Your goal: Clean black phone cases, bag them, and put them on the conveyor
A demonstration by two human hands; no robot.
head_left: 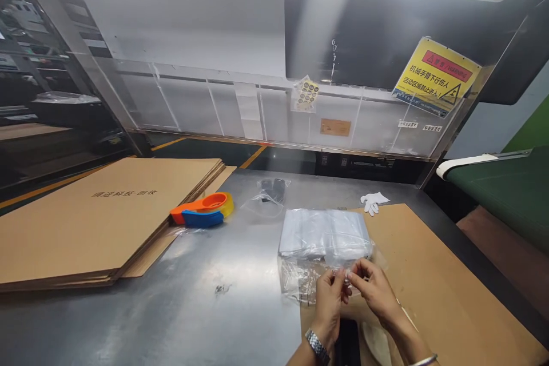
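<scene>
My left hand (329, 300) and my right hand (374, 289) meet over the near edge of a clear plastic bag (302, 277). Both are closed in a pinch, with the fingertips almost touching on a bit of thin clear film. Just beyond them lies a stack of flat plastic bags (321, 231), whitish and folded, inside the clear wrapping. Under my hands is a brown cardboard sheet (429, 274). A dark, flat object (348, 343) shows partly between my forearms; its kind cannot be made out.
Flattened cardboard boxes (98, 211) are stacked on the left of the metal table (240, 297). An orange and blue tape dispenser (201, 210) rests beside them. A small bag with dark contents (272, 190) and a white glove (374, 202) lie farther back. A green conveyor belt (506, 183) stands right.
</scene>
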